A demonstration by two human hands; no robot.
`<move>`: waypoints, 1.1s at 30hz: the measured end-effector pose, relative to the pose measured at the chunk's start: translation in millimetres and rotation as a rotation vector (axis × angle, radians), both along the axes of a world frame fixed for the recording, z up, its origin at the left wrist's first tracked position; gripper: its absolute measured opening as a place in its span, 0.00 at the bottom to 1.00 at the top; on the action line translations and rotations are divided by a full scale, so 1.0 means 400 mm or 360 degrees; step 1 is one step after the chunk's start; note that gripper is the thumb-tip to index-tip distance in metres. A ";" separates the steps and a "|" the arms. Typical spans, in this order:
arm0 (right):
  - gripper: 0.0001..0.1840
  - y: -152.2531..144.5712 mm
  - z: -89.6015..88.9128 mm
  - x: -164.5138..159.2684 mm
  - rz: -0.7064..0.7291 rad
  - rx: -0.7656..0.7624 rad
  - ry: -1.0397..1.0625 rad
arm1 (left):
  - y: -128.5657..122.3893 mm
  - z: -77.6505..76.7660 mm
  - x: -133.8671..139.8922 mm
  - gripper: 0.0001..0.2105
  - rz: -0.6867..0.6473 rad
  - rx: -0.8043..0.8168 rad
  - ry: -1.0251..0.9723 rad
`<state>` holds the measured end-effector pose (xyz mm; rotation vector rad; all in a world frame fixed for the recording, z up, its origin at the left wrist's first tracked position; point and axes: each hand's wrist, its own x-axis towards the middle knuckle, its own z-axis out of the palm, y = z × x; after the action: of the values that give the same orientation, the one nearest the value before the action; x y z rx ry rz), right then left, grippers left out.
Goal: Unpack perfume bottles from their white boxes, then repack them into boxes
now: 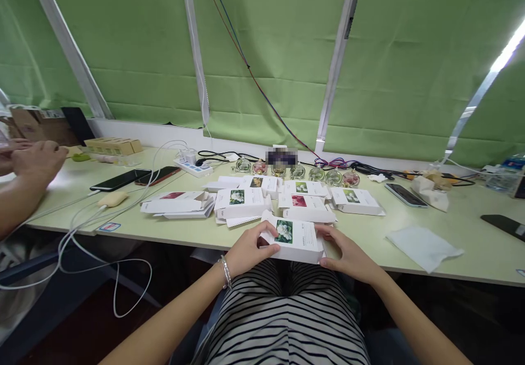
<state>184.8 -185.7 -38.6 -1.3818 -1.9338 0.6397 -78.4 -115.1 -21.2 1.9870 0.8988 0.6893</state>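
Note:
Between my two hands is a white cardboard box (298, 250) with a white flower and green leaves printed on top, held at the table's front edge. My left hand (255, 247) grips its left end, thumb along the front side. At the right end, my right hand (342, 253) has fingers and thumb around the box near an end flap. Just beyond lie several similar boxes: one with a red flower (309, 210), one with a white flower (239, 200), one at the right (356, 201), and flattened-looking cartons (176, 203) to the left.
Several round glass bottles (316, 174) stand in a row behind the boxes. Phones (406, 194), a power strip (192, 167), white cables (118, 264) and a tissue (424, 246) lie around. Another person's hand (39, 160) is at far left, near yellow boxes (114, 146).

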 end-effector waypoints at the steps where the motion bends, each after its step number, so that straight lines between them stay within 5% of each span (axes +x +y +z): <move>1: 0.36 0.000 0.000 -0.002 -0.0005 0.0019 -0.0001 | 0.000 0.001 0.000 0.09 -0.0006 0.0001 0.0001; 16: 0.30 0.002 0.003 -0.013 -0.0136 -0.0026 0.0019 | 0.010 0.003 -0.010 0.11 -0.0063 -0.0104 0.0007; 27: 0.46 -0.006 0.013 -0.002 0.0010 -0.0243 0.0060 | 0.003 0.010 -0.011 0.10 -0.0072 -0.0108 -0.0013; 33: 0.44 -0.006 0.010 0.002 -0.0017 -0.0188 0.0034 | 0.005 0.010 -0.014 0.10 -0.0094 -0.0095 0.0008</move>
<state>185.5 -188.0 -34.5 -1.4505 -1.8969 0.7708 -84.0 -113.1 -17.3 1.9555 0.8505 0.6173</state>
